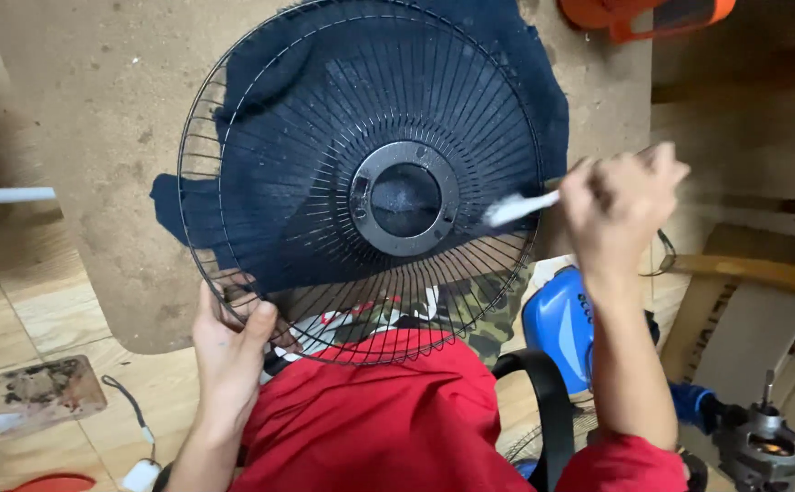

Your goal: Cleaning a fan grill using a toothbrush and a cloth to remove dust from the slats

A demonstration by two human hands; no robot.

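Grille (361,182): round black wire fan guard with a grey hub ring at its middle; held tilted over the table, its near edge over the person's lap; it fills the centre of the view.
Left hand (229,342): closed on the grille's near-left rim, thumb over the wires, fingers behind them.
Right hand (620,205): at the grille's right edge, fist closed round the handle of a brush (520,209); the hand is blurred.
Brush: white, its tip lying on the wires just right of the hub; whether bristles touch I cannot tell.
Cloth (525,82): dark blue, spread on the table behind the grille, showing through the wires.
Table (97,118): brown board, far and left.
Lap: red shirt (388,419) near, camouflage cloth just beyond it.
Right side: blue plastic part (557,319) near the right forearm; a small motor (762,442) at the near right corner.
Far right: an orange thing (643,16), cut off by the frame.
Floor (15,310): pale wood, left.
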